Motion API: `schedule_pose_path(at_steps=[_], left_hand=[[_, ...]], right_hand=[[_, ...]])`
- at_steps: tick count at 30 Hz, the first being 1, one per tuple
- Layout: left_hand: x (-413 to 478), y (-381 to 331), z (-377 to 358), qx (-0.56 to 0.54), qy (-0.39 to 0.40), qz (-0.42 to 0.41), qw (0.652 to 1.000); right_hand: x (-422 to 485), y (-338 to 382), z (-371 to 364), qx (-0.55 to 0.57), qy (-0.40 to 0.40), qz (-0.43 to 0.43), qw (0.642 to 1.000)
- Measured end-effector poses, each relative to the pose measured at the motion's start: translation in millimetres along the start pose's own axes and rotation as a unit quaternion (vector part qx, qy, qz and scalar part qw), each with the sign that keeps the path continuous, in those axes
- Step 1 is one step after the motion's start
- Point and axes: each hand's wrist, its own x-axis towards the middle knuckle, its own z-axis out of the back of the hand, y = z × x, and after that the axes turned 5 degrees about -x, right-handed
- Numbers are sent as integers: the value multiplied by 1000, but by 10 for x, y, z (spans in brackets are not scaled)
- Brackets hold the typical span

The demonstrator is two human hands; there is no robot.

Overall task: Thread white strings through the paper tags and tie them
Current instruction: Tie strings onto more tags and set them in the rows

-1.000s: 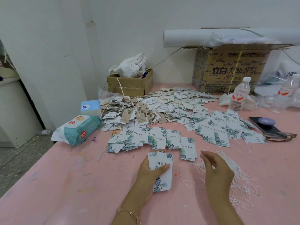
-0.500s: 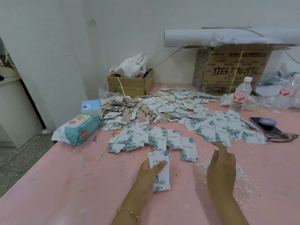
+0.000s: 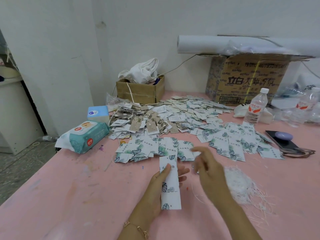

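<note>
My left hand (image 3: 154,191) grips a small stack of white paper tags with green leaf prints (image 3: 170,186), thumb across the front, just above the pink table (image 3: 69,196). My right hand (image 3: 207,168) hovers close to the right of the stack, blurred by motion, fingers loosely bent; whether it pinches a string is unclear. A loose pile of white strings (image 3: 242,186) lies to the right of that hand. A row of matching tags (image 3: 152,148) lies just beyond both hands, with a bigger heap of strung tags (image 3: 173,115) behind it.
More leaf tags (image 3: 233,141) spread at right. A wipes pack (image 3: 84,135) and tissue box (image 3: 97,112) sit at left, a small cardboard box (image 3: 140,92) and a large one (image 3: 247,80) against the wall. A water bottle (image 3: 255,108) and phone (image 3: 280,139) stand at right.
My right hand left the string pile and swung left and up toward the tags in my left hand. My left hand tilted the stack more upright.
</note>
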Motion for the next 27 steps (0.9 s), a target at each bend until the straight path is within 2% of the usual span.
schedule_pose_path(at_steps=[1,3,7,10,17,20,24,27], left_hand=[[1,12,1,-4,0,1,1000],[0,31,14,-20,-11,-1,1000],[30,24,42,-25,-35,-10,999],[58,30,29,-33,-58,-37,997],[67,-8,103,-54,-113,-111,986],[60,-12,84,-74,-113,-103,985],[38,-24,65,-88,-115,-87,986],[20,-3,58,-44,-117,-63,990]], right_hand=[[-92,-8,-127,-11,54,-17,998],[-275,-10,-344,-14,112,-40,993],[-378,-61,-476,-18,112,-17,993],[-352,-104,-440,-14,102,-32,994],[-343,-216,-370,37,11,-102,994],[-340,-231,-360,46,-39,-125,990],[-320,-283,-306,41,-155,-173,972],[-320,-288,-285,22,-186,-179,966]])
